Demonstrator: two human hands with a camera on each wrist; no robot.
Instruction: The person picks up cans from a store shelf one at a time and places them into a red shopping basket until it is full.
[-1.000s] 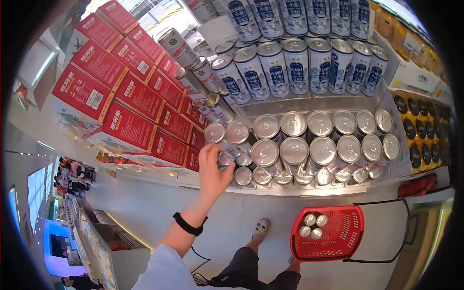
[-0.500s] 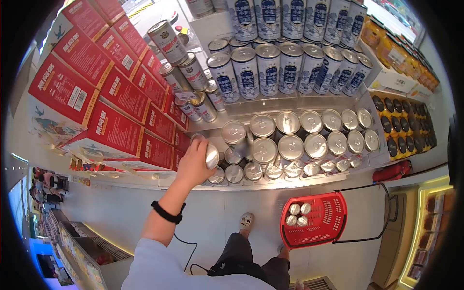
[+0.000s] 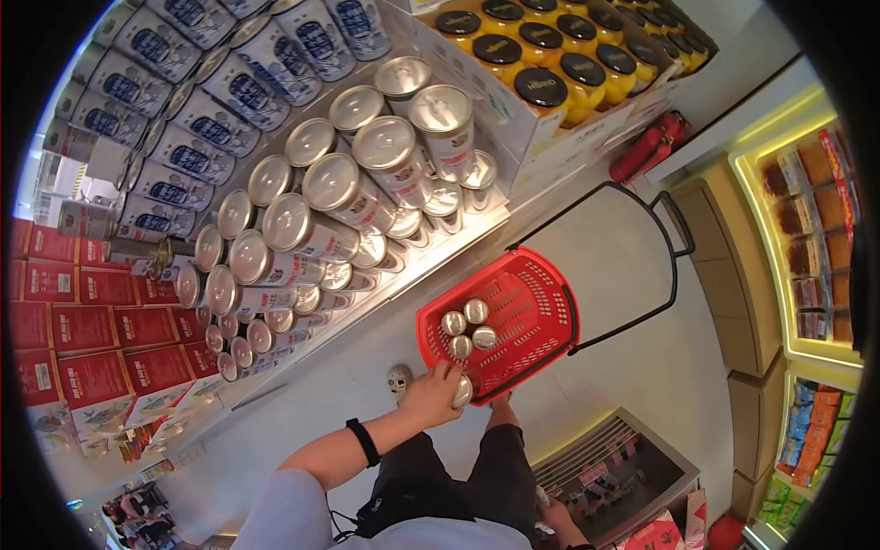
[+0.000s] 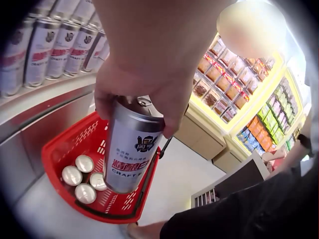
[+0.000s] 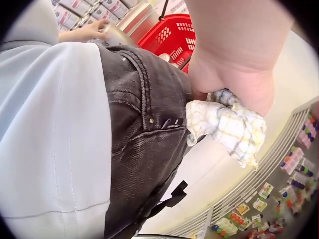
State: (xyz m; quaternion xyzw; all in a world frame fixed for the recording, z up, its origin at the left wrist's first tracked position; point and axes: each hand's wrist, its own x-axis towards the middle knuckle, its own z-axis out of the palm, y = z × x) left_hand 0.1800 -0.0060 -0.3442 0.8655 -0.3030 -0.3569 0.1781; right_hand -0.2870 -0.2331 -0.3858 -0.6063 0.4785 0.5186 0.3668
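Observation:
My left hand (image 3: 433, 398) grips a tall white craft beer can (image 4: 130, 157) by its top rim, thumb on one side and fingers on the other. The can hangs over the near edge of a red shopping basket (image 3: 543, 286), its silver lid partly covered by the hand in the left wrist view. Inside the basket, several silver-topped cans (image 4: 85, 163) stand grouped in one corner. Down at my right side, my right hand (image 5: 232, 74) holds a crumpled white checked cloth (image 5: 229, 127) beside the dark shorts.
Rows of matching cans (image 3: 335, 183) fill the shelf at left, with blue-and-white cans (image 3: 192, 156) and red boxes (image 3: 92, 330) beyond. Yellow jars with black lids (image 3: 541, 87) sit at the top. The basket's black handle (image 3: 674, 275) stretches across the floor. A low display case (image 3: 614, 477) stands at lower right.
My left hand took a can from the left end of the shelf and carried it right, over to the basket. The head view has turned toward the basket, and the right hand has come into it.

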